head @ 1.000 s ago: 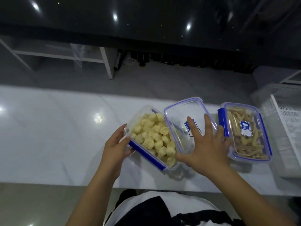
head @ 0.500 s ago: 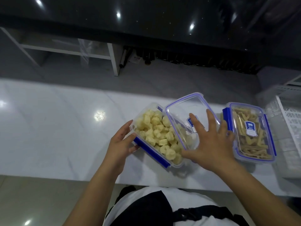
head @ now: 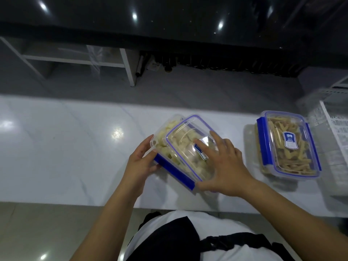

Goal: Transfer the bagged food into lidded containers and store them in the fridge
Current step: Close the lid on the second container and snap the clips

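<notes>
- Since a second ago the clear lid has swung from lying open beside the food to lying over the container, though askew: its blue-trimmed edge sits inside the left rim, so a strip of pale yellow chunks shows uncovered.
- That puts the closing step under way; my judgement is the lid needs squaring up before the blue clip along the near side can snap down.
- The right hand lies flat on the lid, fingers spread, thumb at the near corner.
- The left hand cups the container's left end, thumb and fingers pinching its wall.
- This container sits near the front edge of the white counter.
- Well apart to the right stands a second container of tan sticks, lid on; its blue-and-white label is too blurred to read.
- Further right is a white crate.
</notes>
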